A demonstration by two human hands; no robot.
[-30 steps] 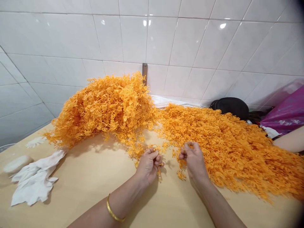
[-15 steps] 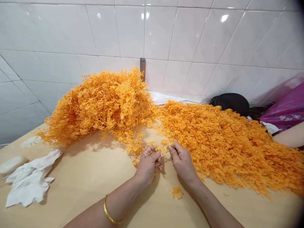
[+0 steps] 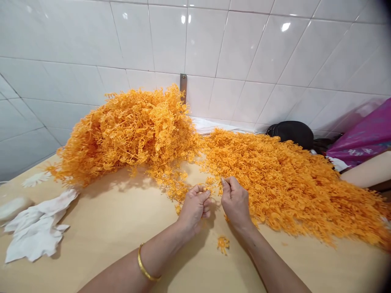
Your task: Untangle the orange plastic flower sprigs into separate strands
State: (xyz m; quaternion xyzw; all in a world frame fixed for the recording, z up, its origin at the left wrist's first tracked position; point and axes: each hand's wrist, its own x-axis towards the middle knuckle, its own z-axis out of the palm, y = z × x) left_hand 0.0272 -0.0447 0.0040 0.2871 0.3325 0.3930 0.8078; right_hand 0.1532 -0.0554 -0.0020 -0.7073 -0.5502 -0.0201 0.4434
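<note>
My left hand [image 3: 195, 207] is closed, thumb against bent fingers, on an orange plastic piece whose thin ends show at the fingertips. Just right of it, my right hand [image 3: 235, 201] is pinched with the thumb pressed on the forefinger. Orange bits lie behind those fingertips, and whatever is in the pinch is too small to make out. A tall tangled heap of thin, branching orange plastic pieces [image 3: 137, 134] stands beyond my left hand. To the right spreads a lower pile of loose, spidery orange pieces [image 3: 284, 183]. One single piece [image 3: 223, 245] lies between my forearms.
At the left of the table [image 3: 116, 228] are a crumpled white cloth [image 3: 38, 232], a pale rounded object [image 3: 14, 209] and a white frilled piece [image 3: 36, 179]. Near the tiled wall sit a black pouch [image 3: 291, 133] and a purple bag [image 3: 362, 136]. Another person's arm [image 3: 368, 169] reaches in at right.
My right hand has risen slightly and its fingers have curled in more. The orange strands that hung below my left hand no longer show. The view has shifted a little.
</note>
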